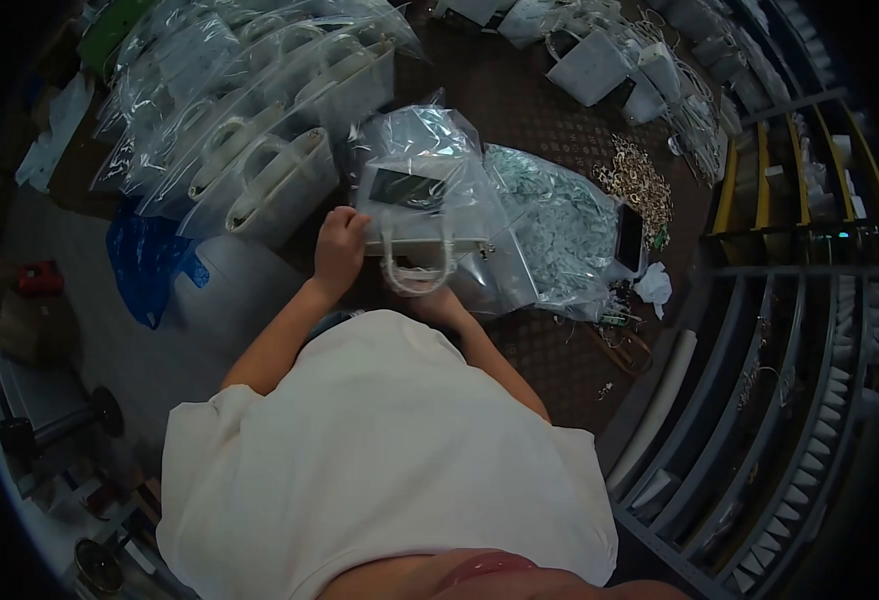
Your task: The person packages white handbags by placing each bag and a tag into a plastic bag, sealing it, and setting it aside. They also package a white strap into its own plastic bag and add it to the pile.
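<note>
A white handbag [399, 246] lies directly in front of me, its pale looped handle [419, 285] turned toward my body. My left hand [340, 248] has its fingers curled closed at the left end of the bag's top edge. Under and behind the handle sits my right hand [437, 306], its fingers mostly hidden by the bag. Shiny clear plastic [414, 135] spreads over and beyond the handbag. A dark rectangle [406, 188] shows on the bag's far part.
Several white handbags in clear plastic [284, 185] stand in rows at left. At right lie a plastic sack of pale pieces [549, 225], a black phone [629, 237] and a heap of gold-coloured hardware [639, 180]. Shelving [759, 310] lines the right side; a blue plastic bag [144, 262] hangs left.
</note>
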{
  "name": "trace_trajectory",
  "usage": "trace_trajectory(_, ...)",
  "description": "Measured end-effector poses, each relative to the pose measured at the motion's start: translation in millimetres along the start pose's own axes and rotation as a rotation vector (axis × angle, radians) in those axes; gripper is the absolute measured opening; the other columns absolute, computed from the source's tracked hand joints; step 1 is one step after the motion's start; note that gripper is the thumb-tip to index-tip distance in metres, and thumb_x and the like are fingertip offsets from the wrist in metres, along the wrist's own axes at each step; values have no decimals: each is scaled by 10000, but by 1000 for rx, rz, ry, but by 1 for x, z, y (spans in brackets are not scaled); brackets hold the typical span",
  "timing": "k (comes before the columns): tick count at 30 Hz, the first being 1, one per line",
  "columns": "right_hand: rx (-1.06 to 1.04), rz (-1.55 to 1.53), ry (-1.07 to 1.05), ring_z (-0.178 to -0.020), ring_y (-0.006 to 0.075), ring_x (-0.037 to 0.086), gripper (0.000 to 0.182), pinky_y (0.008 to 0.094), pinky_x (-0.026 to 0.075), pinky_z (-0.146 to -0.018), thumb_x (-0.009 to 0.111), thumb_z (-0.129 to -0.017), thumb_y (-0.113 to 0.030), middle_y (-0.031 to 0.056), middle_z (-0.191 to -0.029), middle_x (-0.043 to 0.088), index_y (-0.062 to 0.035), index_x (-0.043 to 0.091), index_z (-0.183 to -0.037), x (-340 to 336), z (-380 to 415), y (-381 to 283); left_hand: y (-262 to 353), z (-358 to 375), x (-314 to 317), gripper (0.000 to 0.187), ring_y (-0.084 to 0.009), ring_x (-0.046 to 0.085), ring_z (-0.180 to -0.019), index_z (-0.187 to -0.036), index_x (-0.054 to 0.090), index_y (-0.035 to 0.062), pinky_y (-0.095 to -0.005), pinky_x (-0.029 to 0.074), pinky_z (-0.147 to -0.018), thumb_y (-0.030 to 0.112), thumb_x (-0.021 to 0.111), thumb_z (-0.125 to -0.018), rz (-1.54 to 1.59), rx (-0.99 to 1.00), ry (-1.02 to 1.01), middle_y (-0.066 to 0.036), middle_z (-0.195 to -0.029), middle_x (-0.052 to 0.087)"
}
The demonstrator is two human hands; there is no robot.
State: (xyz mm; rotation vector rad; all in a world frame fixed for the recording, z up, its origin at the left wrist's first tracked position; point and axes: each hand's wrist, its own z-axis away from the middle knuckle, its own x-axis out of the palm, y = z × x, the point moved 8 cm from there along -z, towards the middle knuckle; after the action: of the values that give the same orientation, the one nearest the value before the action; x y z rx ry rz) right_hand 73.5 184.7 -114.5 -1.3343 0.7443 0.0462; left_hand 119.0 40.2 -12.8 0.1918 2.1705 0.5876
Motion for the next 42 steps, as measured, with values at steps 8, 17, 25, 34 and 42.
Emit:
trace_trajectory(8,261,-311,-8,-787,201,601,312,305,485,-750,645,-768,-127,108,-930,611,-48,584,-1063,-108,14,-32,-60,38,23,205,-319,499,-882,-885,517,23,-364,421,-777,-55,557,-700,353,-322,-187,-135,-908,477)
trace_trajectory(17,-84,212,591,-734,276,593,231,329,485,-663,619,-754,-49,122,-851,575,-43,602,-984,-104,-31,-34,-133,85,27,211,-331,541,-920,-944,575,21,-351,440,-782,54,574,-736,179,-601,51,-163,-1003,548)
trace_trajectory(25,-79,385,665,-699,297,590,167,340,468,-603,551,-805,-52,130,-823,593,-51,620,-956,-86,12,-12,-131,101,30,127,-340,571,-805,-841,570,-2,-355,456,-697,5,524,-723,295,-542,-64,-176,-863,586)
trace_trajectory(34,-39,107,462,-638,249,584,218,308,460,-566,597,-744,6,107,-750,583,-50,610,-955,-42,75,14,-88,152,16,146,-329,556,-732,-742,519,-10,-348,438,-627,-65,526,-607,383,-292,-733,-182,-775,553)
trace_trajectory(42,-75,174,596,-568,146,555,138,248,428,-505,593,-769,-18,93,-700,586,3,608,-905,-125,32,-64,-68,69,-31,32,-91,523,-752,-822,529,79,-247,414,-719,91,532,-853,1377,-692,-390,3,-774,545)
